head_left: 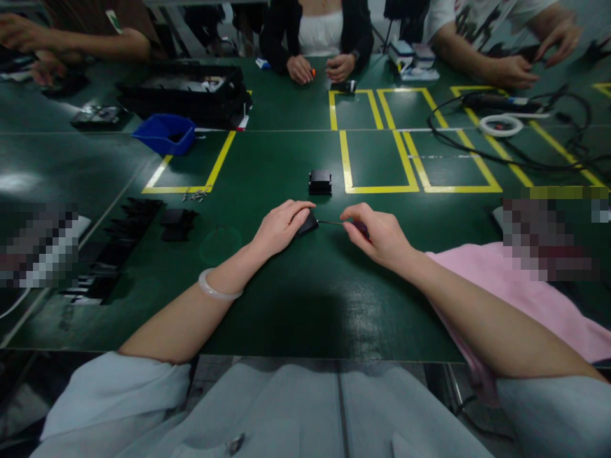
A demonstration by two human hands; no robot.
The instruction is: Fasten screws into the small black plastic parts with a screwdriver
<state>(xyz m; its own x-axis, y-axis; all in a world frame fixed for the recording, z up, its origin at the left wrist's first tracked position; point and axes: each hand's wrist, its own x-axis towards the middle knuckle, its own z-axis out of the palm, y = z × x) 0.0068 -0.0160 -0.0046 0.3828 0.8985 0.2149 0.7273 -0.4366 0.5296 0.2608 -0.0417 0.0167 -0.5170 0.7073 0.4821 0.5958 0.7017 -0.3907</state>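
My left hand point(284, 224) is closed on a small black block point(308, 222), holding it down on the green table. In my right hand point(375, 230) is a screwdriver with a thin metal shaft point(330, 222); its handle is mostly hidden by my fingers. The shaft points left, and its tip meets the right side of the block. Just beyond my hands sits another black part point(320, 182) with small shiny pieces at its sides. A scatter of small screws point(195, 195) lies to the left.
At left are black parts point(176, 224), a long row of black pieces point(126, 238), a blue bin point(167, 133) and stacked black trays point(186, 95). A pink cloth point(477, 273) lies under my right forearm. Black cable point(520, 162) loops at far right. Several people sit opposite.
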